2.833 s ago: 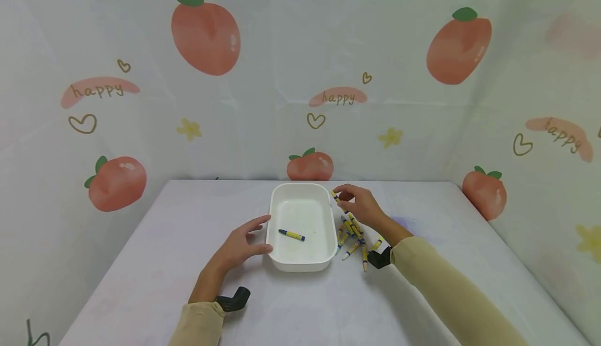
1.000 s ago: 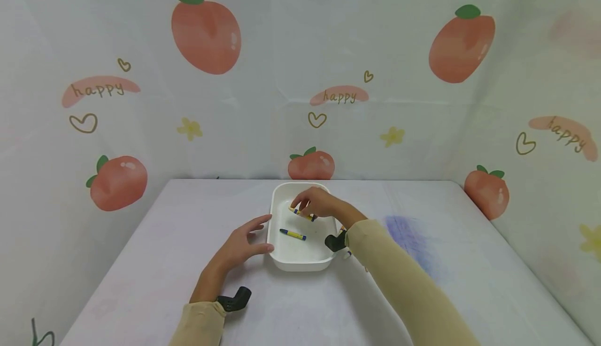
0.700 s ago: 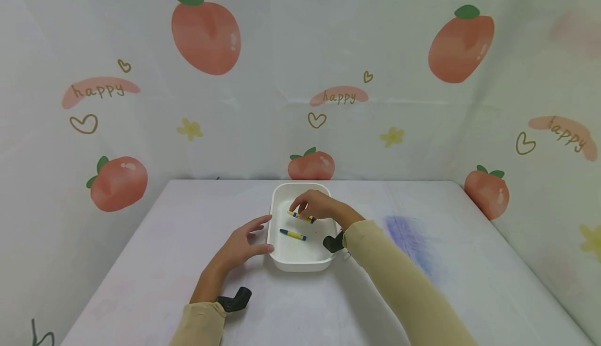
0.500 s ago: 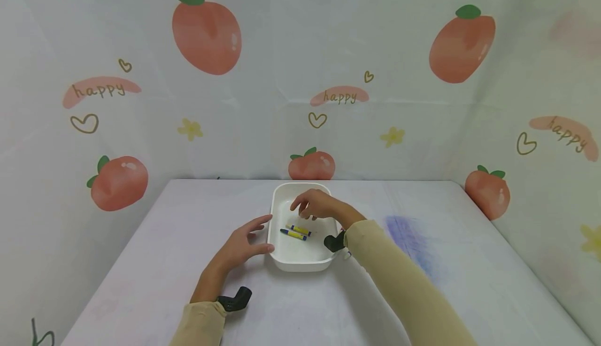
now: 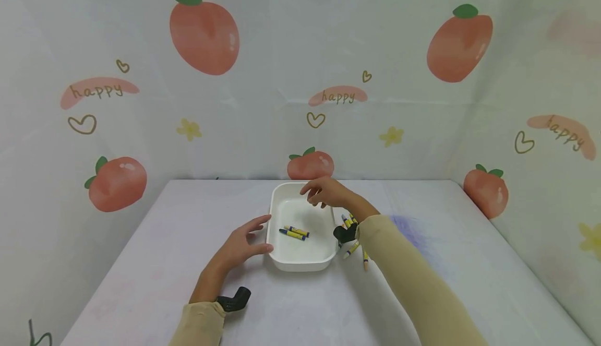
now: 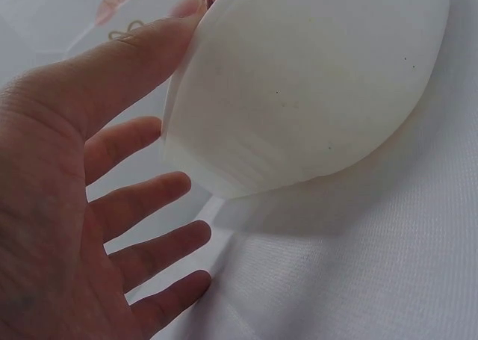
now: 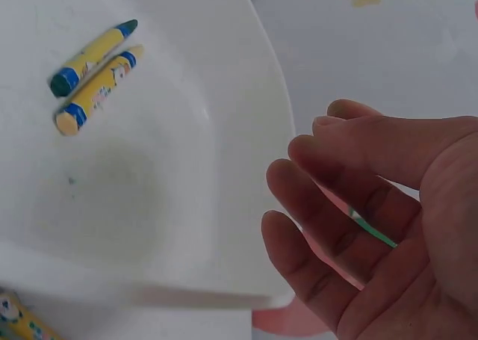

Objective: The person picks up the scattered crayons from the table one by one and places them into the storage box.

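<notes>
A white plastic tray [image 5: 300, 260] sits mid-table. Inside lie two yellow-and-blue wrapped crayons side by side: a dark green crayon [image 7: 88, 62] and a pale peach crayon [image 7: 97, 93]. My left hand [image 5: 237, 244] is at the tray's left side, thumb and forefinger near or on its rim, the other fingers spread; the left wrist view shows nothing gripped. Over the tray's far right corner hovers my right hand [image 5: 328, 192], fingers loosely bent, holding nothing. Several more crayons [image 5: 365, 260] lie on the table right of the tray, partly hidden behind the right wrist.
The table has a pale cloth [image 5: 300, 309] with a blue-purple smudge [image 5: 408, 231] on the right. A patterned curtain [image 5: 263, 127] hangs behind the table's back edge. Each wrist carries a black camera mount [image 5: 235, 300].
My right hand brought a crayon from the pile into the tray and let it go beside the green one. It has since moved up and back to the right. My left hand stayed put.
</notes>
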A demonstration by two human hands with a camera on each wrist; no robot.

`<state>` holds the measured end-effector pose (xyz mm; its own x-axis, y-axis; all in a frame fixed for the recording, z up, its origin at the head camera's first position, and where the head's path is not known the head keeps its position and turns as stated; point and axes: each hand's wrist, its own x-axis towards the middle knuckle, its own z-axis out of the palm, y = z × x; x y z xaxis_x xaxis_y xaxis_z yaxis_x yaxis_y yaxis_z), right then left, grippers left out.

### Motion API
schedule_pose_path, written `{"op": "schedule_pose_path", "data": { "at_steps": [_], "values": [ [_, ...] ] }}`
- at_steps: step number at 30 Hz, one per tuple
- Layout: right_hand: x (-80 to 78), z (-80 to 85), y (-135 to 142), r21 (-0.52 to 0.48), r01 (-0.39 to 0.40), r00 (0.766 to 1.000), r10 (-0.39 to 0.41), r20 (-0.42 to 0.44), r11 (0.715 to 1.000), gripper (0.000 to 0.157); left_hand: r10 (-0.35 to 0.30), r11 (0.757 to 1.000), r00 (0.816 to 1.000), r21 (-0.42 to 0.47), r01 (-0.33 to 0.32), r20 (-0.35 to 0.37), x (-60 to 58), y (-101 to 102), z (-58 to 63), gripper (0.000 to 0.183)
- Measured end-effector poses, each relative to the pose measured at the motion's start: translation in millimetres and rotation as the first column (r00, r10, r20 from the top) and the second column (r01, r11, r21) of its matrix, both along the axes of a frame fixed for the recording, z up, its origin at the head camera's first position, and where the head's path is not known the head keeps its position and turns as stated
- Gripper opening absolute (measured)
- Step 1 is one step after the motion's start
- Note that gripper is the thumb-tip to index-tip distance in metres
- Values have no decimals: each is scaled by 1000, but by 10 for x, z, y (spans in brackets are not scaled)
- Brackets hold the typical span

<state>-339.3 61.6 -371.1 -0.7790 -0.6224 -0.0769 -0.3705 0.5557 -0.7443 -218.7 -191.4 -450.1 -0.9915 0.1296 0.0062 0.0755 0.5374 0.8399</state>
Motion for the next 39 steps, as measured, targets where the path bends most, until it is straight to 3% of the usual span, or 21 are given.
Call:
{"op": "schedule_pose_path", "data": {
  "at_steps": [13, 32, 33, 39],
  "values": [
    [-32, 63, 460, -48, 131, 991, -131, 6, 990, 22, -13, 1000, 1000, 6, 13, -14, -1, -2, 3, 72],
    [-4, -256, 892, -81, 242, 970, -239, 39, 967, 25, -26, 1000, 999, 13, 26, -28, -7, -17, -17, 70],
    [-3, -277, 910, -80, 248, 968, -245, 43, 965, 25, -29, 999, 999, 13, 29, -28, 20, -2, 29, 71],
    [-3, -411, 995, -21, 286, 957, -285, 56, 958, 31, -21, 1000, 1000, 5, 21, -21, 21, 6, 37, 72]
  ]
}}
